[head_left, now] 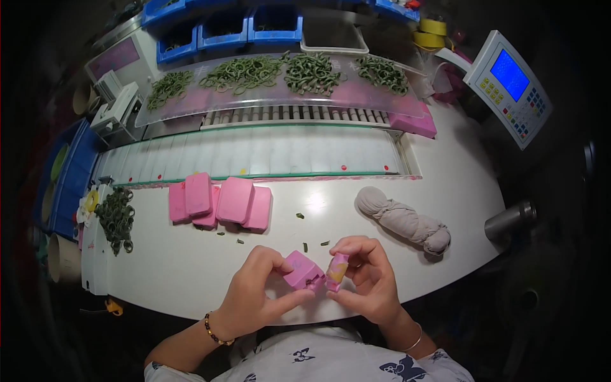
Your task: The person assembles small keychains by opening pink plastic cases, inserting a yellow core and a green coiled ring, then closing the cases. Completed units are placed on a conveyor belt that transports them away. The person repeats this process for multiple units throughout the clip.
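In the head view, I am looking down on two bare hands working at the lower centre of the frame, close to the near edge of a white worktable (153, 274). The left hand (254, 280) is grasping a pink block (300, 267) between thumb and fingers; its broken-looking end, with something dark in the notch, is facing right. The right hand (370, 277) is pinching a small pink-and-yellow piece (337, 272) just beside that end; I cannot tell whether the two are touching.

I am judging the right-hand pinch to be the weak point: only fingertips are holding that piece, so too hard a squeeze could make it crumble or shoot out. With the table edge so near, a dropped piece could land in the lap. The notched end could also be shedding crumbs if it is twisted.

Counting, I am making out one held block and one held piece; five pink slabs (235, 200) overlapping left of centre; at least five green scraps (300, 216) scattering around mid-table; four heaps of green rings (242, 73) lying across a clear tray (280, 108) at the top, and a fifth heap (116, 219) at the left; one knotted grey cloth (404, 219) resting right of centre; and one blue-screened control panel (509, 89) standing at upper right.
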### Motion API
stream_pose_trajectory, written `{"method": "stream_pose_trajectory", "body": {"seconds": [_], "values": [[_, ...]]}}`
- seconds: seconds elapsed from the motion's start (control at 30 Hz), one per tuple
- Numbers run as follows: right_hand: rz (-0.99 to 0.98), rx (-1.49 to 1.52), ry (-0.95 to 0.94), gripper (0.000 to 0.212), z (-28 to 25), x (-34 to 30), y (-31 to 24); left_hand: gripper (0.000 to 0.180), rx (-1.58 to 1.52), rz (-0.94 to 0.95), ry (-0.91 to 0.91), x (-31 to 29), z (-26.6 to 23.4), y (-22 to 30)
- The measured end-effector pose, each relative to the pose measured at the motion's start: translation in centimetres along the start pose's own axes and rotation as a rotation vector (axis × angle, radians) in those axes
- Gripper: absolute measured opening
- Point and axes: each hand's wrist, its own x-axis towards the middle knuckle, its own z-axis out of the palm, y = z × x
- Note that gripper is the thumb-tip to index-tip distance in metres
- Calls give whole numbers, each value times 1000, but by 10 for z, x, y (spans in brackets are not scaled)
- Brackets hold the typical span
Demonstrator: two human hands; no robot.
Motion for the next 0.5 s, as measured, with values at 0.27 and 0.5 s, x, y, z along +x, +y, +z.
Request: {"method": "stream_pose_trajectory", "body": {"seconds": [0.27,0.5], "values": [[-92,-50,-84,61,15,3,11,38,84,79,26,3,-3,-2],[-150,-177,26,58,24,0,18,39,40,80,78,0,3,-9]]}}
